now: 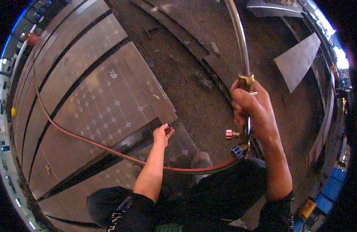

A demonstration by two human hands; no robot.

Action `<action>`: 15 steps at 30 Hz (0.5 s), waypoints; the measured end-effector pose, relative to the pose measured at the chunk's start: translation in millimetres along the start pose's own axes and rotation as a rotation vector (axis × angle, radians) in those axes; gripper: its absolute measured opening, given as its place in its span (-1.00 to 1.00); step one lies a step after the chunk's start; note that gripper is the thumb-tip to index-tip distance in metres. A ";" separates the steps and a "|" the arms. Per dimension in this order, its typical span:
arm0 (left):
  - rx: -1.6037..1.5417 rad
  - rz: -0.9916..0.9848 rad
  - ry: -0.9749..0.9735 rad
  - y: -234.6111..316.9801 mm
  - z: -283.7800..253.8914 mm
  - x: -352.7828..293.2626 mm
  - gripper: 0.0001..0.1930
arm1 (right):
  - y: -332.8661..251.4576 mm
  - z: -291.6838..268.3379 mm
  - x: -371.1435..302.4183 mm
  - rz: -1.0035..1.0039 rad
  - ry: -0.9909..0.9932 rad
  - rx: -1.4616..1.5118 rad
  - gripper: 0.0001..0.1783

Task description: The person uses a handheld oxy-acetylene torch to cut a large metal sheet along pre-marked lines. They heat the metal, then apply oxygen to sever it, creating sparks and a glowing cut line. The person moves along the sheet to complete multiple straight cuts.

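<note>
My right hand (255, 104) is wrapped round the handle of a gas cutting torch, its long metal tube (240, 34) pointing away from me. Below the grip sit a red valve knob (229, 134) and a blue valve knob (237, 151). A red hose (126, 156), with a green one (209, 173) beside it near my knee, runs from the torch across to the far left. My left hand (161, 135) is by the near corner of a flat steel plate (109, 83) marked with chalk lines and circles. Its fingers are pinched together, perhaps round something small and dark that is hard to see.
More steel plates (80, 29) lie side by side on the left, with dark gaps between them. A pointed metal offcut (300, 62) lies at the right, and another piece (275, 8) at the far right. A long dark strip (178, 29) crosses the brown floor.
</note>
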State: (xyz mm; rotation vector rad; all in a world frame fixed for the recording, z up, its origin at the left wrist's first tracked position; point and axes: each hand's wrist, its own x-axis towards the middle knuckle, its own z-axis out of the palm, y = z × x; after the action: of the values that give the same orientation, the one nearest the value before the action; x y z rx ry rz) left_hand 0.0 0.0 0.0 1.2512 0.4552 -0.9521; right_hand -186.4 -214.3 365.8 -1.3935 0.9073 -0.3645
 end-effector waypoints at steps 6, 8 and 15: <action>-0.057 -0.119 0.118 -27.3 24.6 -45.2 -0.82 | -22.0 5.4 -12.6 -0.039 0.041 -0.258 -0.46; -0.049 -0.116 0.122 -23.1 32.5 -42.2 -0.81 | -10.3 5.1 -6.5 -0.126 0.036 -0.292 -0.44; 0.274 0.127 0.200 -23.3 25.2 -71.0 -0.73 | -8.4 20.4 2.1 0.035 -0.056 -0.325 -0.36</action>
State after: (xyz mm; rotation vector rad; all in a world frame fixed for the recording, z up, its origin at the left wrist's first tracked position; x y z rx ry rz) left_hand -63.3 1.1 47.1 1.6137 0.4038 -0.8027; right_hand -167.9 -203.5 371.4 -1.6733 0.9739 -0.1536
